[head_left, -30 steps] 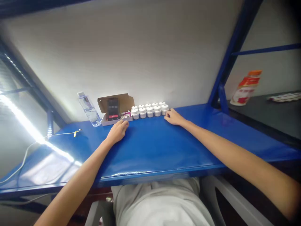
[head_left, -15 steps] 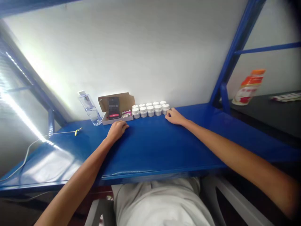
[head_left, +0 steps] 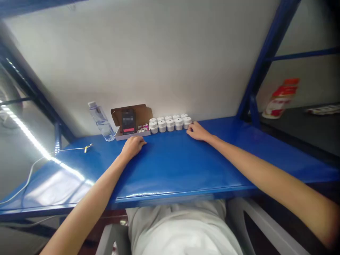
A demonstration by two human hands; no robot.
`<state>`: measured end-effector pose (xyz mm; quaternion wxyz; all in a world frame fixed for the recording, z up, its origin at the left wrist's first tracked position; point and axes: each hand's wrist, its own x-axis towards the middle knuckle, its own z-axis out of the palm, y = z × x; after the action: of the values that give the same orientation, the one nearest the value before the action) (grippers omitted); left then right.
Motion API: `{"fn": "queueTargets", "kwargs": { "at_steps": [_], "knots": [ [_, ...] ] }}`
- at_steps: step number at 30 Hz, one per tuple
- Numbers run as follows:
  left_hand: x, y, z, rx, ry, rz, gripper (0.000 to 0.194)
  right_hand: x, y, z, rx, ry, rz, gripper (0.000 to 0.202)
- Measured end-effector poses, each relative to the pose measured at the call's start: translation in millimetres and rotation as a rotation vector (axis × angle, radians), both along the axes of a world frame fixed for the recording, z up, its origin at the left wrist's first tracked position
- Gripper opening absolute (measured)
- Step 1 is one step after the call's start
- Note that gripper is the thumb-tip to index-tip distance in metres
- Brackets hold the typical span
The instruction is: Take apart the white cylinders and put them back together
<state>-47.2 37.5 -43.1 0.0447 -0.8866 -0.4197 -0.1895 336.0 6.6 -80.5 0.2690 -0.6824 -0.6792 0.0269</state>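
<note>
My left hand [head_left: 132,147] rests on the blue tabletop [head_left: 164,163], just in front of an open cardboard box [head_left: 145,134]. Its fingers are curled together, and nothing shows in them. Several white lidded round containers [head_left: 170,125] stand in two rows against the wall, right of the box. At the right end of these rows lies my right hand [head_left: 198,131], fingers bent in and closed, with no object visible in them. Its fingertips are by the front right container [head_left: 187,123]; whether they touch it I cannot tell. A dark phone [head_left: 128,121] leans upright in the box.
A clear bottle [head_left: 103,122] stands left of the box. A white cable [head_left: 71,149] with a yellow tag runs across the left side. Blue posts [head_left: 261,63] frame the table. Beyond the right one, a red-and-white bottle [head_left: 281,99] stands on a dark surface [head_left: 305,127].
The picture's brightness has shifted, with a darker wall and a brighter tabletop. Both hands, the containers and the box stay practically where they were.
</note>
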Motion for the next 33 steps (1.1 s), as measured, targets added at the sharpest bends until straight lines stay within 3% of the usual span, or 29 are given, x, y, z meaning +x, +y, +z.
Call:
{"fn": "queueTargets", "kwargs": {
  "at_steps": [13, 20, 27, 33],
  "knots": [
    [9, -10, 6.4, 0.005, 0.127, 0.062, 0.025, 2, 2, -2.1, -0.004, -0.004, 0.001, 0.015],
    [6, -4, 0.5, 0.0, 0.019, 0.046, 0.024, 3, 2, -2.8, -0.006, 0.01, 0.002, 0.015],
    [-4, 6, -0.9, -0.144, -0.203, -0.006, 0.028, 4, 4, -4.6, -0.008, 0.016, 0.003, 0.012],
    [-5, 5, 1.7, -0.213, -0.244, -0.008, 0.028, 5, 5, -5.6, -0.01, 0.02, 0.005, 0.011]
  ]
}}
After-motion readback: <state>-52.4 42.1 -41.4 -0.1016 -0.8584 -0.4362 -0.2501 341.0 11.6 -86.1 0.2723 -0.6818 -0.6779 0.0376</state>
